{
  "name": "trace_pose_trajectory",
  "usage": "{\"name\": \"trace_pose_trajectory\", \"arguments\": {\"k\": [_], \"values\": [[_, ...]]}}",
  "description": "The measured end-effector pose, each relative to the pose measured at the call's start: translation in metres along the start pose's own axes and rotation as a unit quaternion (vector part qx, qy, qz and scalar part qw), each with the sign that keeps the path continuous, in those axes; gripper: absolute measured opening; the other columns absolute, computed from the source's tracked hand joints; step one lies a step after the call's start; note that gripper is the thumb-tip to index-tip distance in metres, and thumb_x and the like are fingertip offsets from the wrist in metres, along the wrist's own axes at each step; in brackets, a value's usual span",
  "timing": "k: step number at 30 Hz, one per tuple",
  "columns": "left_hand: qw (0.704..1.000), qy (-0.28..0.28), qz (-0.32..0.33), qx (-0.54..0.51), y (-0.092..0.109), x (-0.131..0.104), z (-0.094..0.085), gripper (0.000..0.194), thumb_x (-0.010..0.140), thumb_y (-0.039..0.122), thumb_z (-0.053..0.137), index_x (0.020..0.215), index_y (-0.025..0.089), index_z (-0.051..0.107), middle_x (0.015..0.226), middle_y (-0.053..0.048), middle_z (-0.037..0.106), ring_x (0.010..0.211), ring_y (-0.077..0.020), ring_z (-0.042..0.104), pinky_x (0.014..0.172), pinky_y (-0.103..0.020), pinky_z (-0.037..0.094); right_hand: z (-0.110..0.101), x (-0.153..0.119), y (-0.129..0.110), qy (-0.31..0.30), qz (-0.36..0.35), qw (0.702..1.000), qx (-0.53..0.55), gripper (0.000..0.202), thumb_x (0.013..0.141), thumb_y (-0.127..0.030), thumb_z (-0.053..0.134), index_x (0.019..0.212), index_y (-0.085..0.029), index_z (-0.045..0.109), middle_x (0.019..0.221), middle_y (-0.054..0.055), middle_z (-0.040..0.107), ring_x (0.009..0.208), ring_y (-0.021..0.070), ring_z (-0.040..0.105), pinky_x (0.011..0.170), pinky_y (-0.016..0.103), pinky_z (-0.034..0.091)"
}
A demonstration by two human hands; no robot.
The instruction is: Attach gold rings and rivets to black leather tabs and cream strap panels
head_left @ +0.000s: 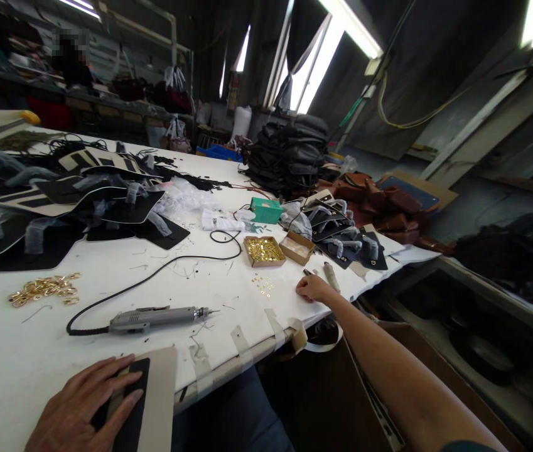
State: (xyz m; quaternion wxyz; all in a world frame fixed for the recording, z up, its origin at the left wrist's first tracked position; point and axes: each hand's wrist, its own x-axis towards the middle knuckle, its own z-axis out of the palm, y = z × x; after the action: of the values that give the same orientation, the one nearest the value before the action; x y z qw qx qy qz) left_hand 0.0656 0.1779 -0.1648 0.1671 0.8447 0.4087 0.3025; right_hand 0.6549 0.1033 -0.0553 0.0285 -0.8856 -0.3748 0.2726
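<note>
My left hand (90,405) lies spread over a beige panel with a black strip (156,402) at the table's front edge. Farther right, my right hand (313,289) rests at the tabletop with its fingers pinched together; anything between them is too small to make out. Beside it are a small dark-tipped tool and a pale cylindrical object (331,276). Several loose gold washers (263,287) lie left of that hand, below a small box of gold pieces (263,250). A grey corded electric screwdriver (160,318) lies beyond my left hand, its bit pointing right.
Gold clasps (44,290) lie in a heap at the left. Black panels with plastic-wrapped straps (54,242) cover the far left. Behind stand a green box (266,211), stacked black bags (289,150) and brown leather pieces (365,198). The screwdriver's cord (153,273) loops across the table.
</note>
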Motion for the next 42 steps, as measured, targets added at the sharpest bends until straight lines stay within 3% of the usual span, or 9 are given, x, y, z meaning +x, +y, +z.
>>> {"name": "trace_pose_trajectory", "arguments": {"k": [3,10,19,23,28,34,38,42], "values": [[0.999,-0.031,0.016,0.03,-0.001,-0.001,-0.001,0.036,0.091,0.063,0.062,0.113,0.04,0.079,0.136,0.0,0.073,0.134,-0.0348,0.06,0.114,-0.06,0.049,0.0,-0.001,-0.001,-0.014,0.01,1.0,0.009,0.027,0.103,-0.036,0.066,0.119,-0.015,0.068,0.11,0.007,0.071,0.088,0.0174,0.071,0.077,0.034,0.063],[0.998,-0.033,0.026,0.041,-0.005,-0.004,0.001,0.036,0.092,0.062,0.061,0.114,0.039,0.078,0.138,0.0,0.072,0.136,-0.0336,0.058,0.115,-0.057,0.048,0.0,-0.01,-0.002,0.001,0.0,1.0,-0.002,0.031,0.103,-0.038,0.065,0.125,-0.015,0.066,0.116,0.008,0.07,0.095,0.0198,0.071,0.083,0.038,0.062],[0.997,-0.042,0.027,0.064,-0.007,-0.005,0.003,0.036,0.093,0.059,0.062,0.117,0.038,0.078,0.14,-0.001,0.07,0.137,-0.0328,0.057,0.115,-0.054,0.049,-0.016,-0.005,-0.017,-0.055,0.009,0.998,-0.022,0.025,0.103,-0.036,0.066,0.115,-0.014,0.069,0.107,0.006,0.072,0.086,0.0167,0.071,0.076,0.034,0.062],[0.997,-0.033,0.035,0.056,-0.004,-0.003,0.0,0.036,0.092,0.06,0.063,0.116,0.038,0.078,0.139,-0.001,0.071,0.136,-0.0335,0.059,0.114,-0.055,0.05,-0.012,-0.009,-0.014,-0.013,-0.012,1.0,-0.006,0.022,0.1,-0.034,0.07,0.098,-0.013,0.07,0.087,0.002,0.071,0.072,0.0133,0.068,0.068,0.029,0.059],[0.998,-0.04,0.022,0.052,0.001,-0.002,-0.003,0.037,0.092,0.061,0.062,0.117,0.038,0.077,0.14,0.0,0.07,0.136,-0.0333,0.058,0.115,-0.056,0.049,-0.002,-0.021,-0.007,0.091,-0.047,0.994,0.048,0.003,0.085,-0.015,0.072,0.084,-0.014,0.07,0.063,0.001,0.069,0.057,0.0143,0.065,0.061,0.026,0.053],[0.998,-0.038,0.016,0.046,-0.001,-0.002,-0.004,0.037,0.092,0.063,0.061,0.115,0.039,0.078,0.138,0.0,0.071,0.136,-0.0339,0.057,0.113,-0.058,0.048,0.023,-0.025,-0.029,0.116,-0.113,0.979,0.126,0.025,0.094,-0.02,0.061,0.115,-0.013,0.071,0.091,0.008,0.08,0.072,0.0157,0.074,0.064,0.023,0.055],[0.998,-0.035,0.016,0.047,0.004,0.0,-0.006,0.041,0.092,0.067,0.059,0.114,0.038,0.079,0.137,-0.001,0.072,0.135,-0.0334,0.058,0.114,-0.057,0.049,0.04,-0.021,-0.058,0.118,-0.158,0.973,0.118,0.019,0.094,-0.025,0.064,0.106,-0.018,0.077,0.086,0.004,0.08,0.081,0.0176,0.074,0.078,0.026,0.055],[0.998,-0.026,0.012,0.05,0.009,0.002,-0.007,0.045,0.092,0.071,0.057,0.112,0.037,0.079,0.136,-0.001,0.073,0.134,-0.0336,0.059,0.113,-0.055,0.05,0.047,-0.013,-0.08,0.133,-0.179,0.971,0.086,0.017,0.093,-0.026,0.064,0.099,-0.02,0.079,0.105,0.005,0.081,0.097,0.0204,0.072,0.087,0.028,0.05]]}}
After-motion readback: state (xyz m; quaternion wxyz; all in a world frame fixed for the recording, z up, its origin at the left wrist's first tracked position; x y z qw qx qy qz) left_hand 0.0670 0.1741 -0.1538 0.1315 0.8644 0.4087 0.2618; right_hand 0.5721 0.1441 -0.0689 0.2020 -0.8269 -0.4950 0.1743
